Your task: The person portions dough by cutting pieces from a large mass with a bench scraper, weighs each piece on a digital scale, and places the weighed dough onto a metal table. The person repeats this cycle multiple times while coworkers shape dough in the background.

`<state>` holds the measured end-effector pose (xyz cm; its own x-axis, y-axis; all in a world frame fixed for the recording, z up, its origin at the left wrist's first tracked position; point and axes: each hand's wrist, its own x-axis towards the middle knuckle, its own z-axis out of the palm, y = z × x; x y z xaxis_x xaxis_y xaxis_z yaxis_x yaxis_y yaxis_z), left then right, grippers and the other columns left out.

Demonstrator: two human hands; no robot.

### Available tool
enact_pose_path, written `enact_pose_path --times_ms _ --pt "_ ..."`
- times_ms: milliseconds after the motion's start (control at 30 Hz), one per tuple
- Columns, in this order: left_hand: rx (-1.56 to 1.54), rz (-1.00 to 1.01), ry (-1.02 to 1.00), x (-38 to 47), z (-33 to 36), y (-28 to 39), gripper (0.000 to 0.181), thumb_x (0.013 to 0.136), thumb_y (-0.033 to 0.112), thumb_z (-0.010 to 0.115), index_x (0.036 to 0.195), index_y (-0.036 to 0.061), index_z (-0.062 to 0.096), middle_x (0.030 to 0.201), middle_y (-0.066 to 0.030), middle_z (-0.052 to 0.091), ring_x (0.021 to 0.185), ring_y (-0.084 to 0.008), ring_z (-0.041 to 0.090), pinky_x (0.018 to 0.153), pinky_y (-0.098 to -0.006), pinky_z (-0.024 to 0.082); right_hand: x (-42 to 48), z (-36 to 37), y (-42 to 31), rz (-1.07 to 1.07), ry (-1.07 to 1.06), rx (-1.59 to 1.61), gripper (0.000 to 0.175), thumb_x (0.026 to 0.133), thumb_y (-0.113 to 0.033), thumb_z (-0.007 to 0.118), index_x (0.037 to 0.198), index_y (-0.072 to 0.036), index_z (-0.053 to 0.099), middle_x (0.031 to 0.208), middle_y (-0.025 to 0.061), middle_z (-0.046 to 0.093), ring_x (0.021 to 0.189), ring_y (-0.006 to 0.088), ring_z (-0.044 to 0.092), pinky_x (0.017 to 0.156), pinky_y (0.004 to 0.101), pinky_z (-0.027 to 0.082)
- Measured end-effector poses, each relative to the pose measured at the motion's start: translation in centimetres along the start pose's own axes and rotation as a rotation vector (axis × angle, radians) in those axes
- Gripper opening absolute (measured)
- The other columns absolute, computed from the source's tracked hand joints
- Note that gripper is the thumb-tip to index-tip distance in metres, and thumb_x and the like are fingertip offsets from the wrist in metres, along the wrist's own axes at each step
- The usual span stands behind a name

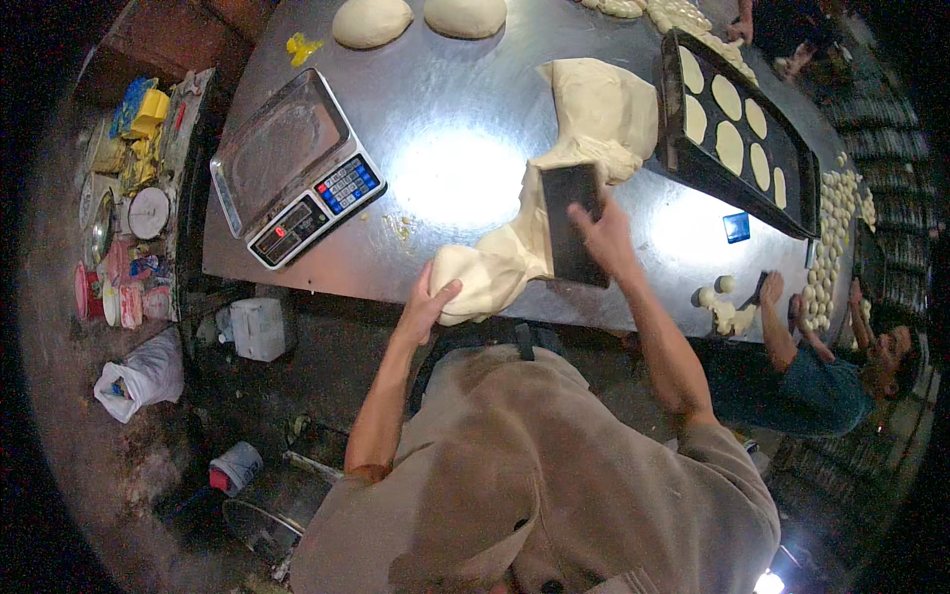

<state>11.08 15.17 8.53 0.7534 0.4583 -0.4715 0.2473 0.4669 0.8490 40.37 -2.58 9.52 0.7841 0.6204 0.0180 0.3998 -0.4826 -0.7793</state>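
Near the table's front edge, my left hand [430,303] grips the end of a stretched piece of dough [486,278]. A narrower part of this dough runs up beside a dark flat dough scraper [573,223] to a wide mass of dough [605,111]. My right hand [607,234] is on the scraper's right side, thumb over its face; some fingers are hidden. To the left stands a digital scale [297,171] with a bare metal pan. Two rounded dough balls [465,13] lie at the far side of the steel table [438,89].
A black tray [787,197] with flat dough ovals stands at the right, near a blue object [736,228]. Co-workers [824,393] handle dough farther right, beside many small dough pieces [827,252]. A cluttered side shelf [185,148] is at the left; a white container [257,328] stands below.
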Motion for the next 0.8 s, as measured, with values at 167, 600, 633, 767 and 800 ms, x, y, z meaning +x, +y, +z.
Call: enact_pose_path --times_ms 167,600,633,767,800 --pt "0.348 0.114 -0.034 -1.4 3.0 5.7 0.059 0.093 0.033 0.074 0.138 0.0005 0.053 0.122 -0.0126 0.065 0.109 -0.0177 0.062 0.095 -0.0334 0.051 -2.3 8.4 0.2 0.212 -0.124 -0.273 0.051 0.087 -0.038 0.074 0.117 -0.001 0.056 0.087 0.0238 0.070 0.086 0.0466 0.068 0.076 0.0521 0.052" --pt "0.592 1.108 0.756 -4.9 -1.3 33.0 0.037 0.093 0.034 0.075 0.110 0.0048 0.061 0.097 -0.0045 0.070 0.086 -0.0129 0.065 0.075 -0.0303 0.053 -6.9 11.3 -0.3 -0.047 -0.486 0.170 0.059 0.089 -0.033 0.078 0.130 0.004 0.058 0.104 0.0163 0.072 0.092 0.0240 0.068 0.084 0.0381 0.054" --pt "0.648 1.152 0.899 -4.8 -2.9 34.8 0.039 0.093 0.036 0.075 0.111 0.0050 0.061 0.099 -0.0067 0.071 0.086 -0.0147 0.066 0.074 -0.0314 0.054 -6.4 10.1 1.2 -0.049 -0.404 0.222 0.055 0.089 -0.030 0.078 0.129 0.004 0.059 0.106 0.0145 0.072 0.093 0.0223 0.068 0.085 0.0370 0.053" --pt "1.190 0.914 0.954 -1.3 -10.7 38.2 0.063 0.089 0.049 0.074 0.127 0.0039 0.050 0.103 -0.0182 0.071 0.092 -0.0294 0.070 0.082 -0.0393 0.053 -4.5 1.6 3.5 0.049 -0.202 0.332 0.047 0.090 -0.023 0.078 0.125 0.003 0.062 0.111 0.0115 0.071 0.096 0.0204 0.067 0.087 0.0354 0.053" --pt "1.310 0.827 0.814 0.9 -13.7 38.5 0.064 0.091 0.051 0.070 0.130 0.0035 0.050 0.104 -0.0218 0.069 0.097 -0.0354 0.068 0.089 -0.0433 0.051 -4.4 -0.1 4.0 0.081 -0.166 0.368 0.046 0.089 -0.023 0.078 0.124 0.003 0.063 0.111 0.0116 0.071 0.096 0.0206 0.067 0.087 0.0353 0.053"
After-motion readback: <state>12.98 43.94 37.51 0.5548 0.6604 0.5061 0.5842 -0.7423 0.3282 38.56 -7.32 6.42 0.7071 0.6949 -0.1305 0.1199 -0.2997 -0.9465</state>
